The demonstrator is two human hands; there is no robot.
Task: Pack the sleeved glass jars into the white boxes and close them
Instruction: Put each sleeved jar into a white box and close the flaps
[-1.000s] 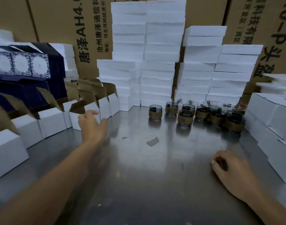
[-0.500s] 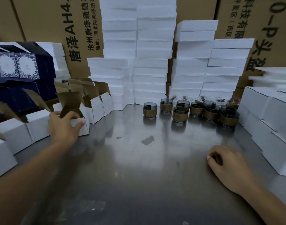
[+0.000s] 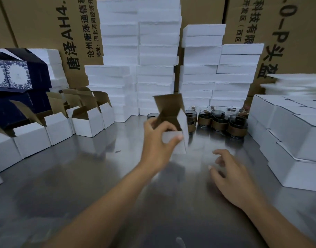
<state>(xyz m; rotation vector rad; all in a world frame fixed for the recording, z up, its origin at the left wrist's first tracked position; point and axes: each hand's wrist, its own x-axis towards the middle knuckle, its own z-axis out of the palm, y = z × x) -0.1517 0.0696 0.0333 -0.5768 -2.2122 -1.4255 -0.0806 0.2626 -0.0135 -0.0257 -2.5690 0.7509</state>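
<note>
My left hand (image 3: pixel 158 140) grips an open white box (image 3: pixel 178 133) with a brown inside and its lid flap up, held above the middle of the steel table (image 3: pixel 100 176). My right hand (image 3: pixel 229 174) hovers low over the table to the right, fingers spread and holding nothing. Several dark glass jars with brown sleeves (image 3: pixel 220 122) stand in a cluster behind the box, partly hidden by it. A row of open white boxes (image 3: pixel 87 122) lines the left side.
Closed white boxes (image 3: pixel 293 140) are stacked at the right edge. Tall stacks of white foam slabs (image 3: pixel 157 68) rise at the back before brown cartons (image 3: pixel 46 24). Dark blue patterned boxes (image 3: pixel 14 76) sit at the far left.
My left hand took one open box from the left row and carried it to the table's middle. My right hand unclenched, spread its fingers and lifted slightly.
</note>
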